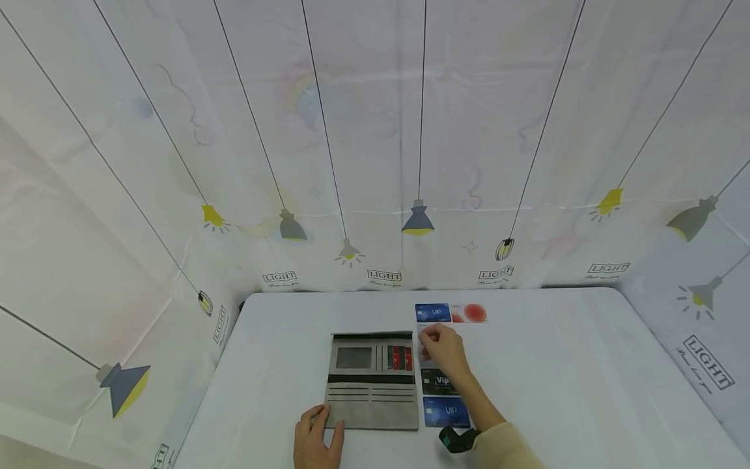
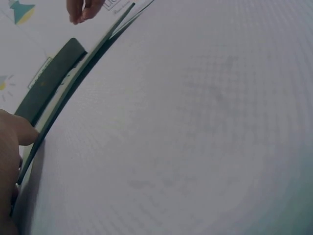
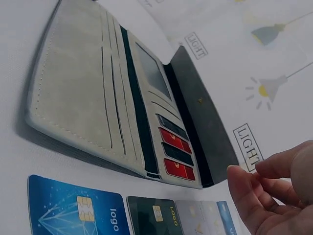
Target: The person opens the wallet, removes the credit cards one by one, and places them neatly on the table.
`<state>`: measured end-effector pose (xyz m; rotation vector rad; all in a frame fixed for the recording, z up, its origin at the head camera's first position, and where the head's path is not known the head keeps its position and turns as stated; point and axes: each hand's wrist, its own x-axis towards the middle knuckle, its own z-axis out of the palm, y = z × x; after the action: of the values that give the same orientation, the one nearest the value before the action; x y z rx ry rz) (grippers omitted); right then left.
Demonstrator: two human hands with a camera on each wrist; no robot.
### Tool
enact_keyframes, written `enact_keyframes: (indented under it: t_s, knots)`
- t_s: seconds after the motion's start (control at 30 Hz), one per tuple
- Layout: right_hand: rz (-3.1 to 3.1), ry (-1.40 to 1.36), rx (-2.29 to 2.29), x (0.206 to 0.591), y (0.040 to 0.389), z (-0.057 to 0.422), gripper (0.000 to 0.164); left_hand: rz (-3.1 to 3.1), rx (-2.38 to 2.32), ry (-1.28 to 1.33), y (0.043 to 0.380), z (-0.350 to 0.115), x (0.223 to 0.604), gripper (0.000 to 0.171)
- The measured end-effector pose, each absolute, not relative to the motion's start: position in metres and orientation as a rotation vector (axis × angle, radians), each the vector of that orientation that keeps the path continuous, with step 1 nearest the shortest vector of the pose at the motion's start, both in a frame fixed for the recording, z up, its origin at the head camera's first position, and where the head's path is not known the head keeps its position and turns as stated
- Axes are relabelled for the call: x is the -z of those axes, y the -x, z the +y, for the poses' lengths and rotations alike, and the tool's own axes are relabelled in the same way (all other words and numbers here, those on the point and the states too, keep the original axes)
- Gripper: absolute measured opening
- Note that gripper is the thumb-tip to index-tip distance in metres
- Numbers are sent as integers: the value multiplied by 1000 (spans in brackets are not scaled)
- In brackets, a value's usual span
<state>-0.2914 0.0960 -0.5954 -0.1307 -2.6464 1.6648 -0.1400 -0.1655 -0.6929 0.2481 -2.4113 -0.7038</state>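
A grey bifold wallet (image 1: 372, 417) lies unfolded, with red and dark cards (image 3: 178, 169) in its slots. My left hand (image 1: 316, 440) rests at the wallet's near left corner, its thumb (image 2: 27, 132) touching the edge. Right of the wallet, my right hand (image 1: 443, 348) hovers over a pale card (image 3: 193, 215), thumb and index fingertips close with a small gap. Nothing shows between those fingers. Nearer me in that column lie a dark VIP card (image 1: 435, 384) and a blue VIP card (image 1: 446, 413). The right hand partly covers the pale card.
At the column's far end lie another blue VIP card (image 1: 432, 313) and a white card with red circles (image 1: 470, 313). A dark device (image 1: 457, 440) sits at the right wrist. White cloth walls with printed lamps surround the white table (image 1: 556, 391).
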Motion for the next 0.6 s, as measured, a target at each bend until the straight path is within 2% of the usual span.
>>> enact_keyframes:
  t_s: [0.6]
  knots:
    - [-2727,-43,-1786,610,287,72,10,-2444,700,-284,140,-166,693,40]
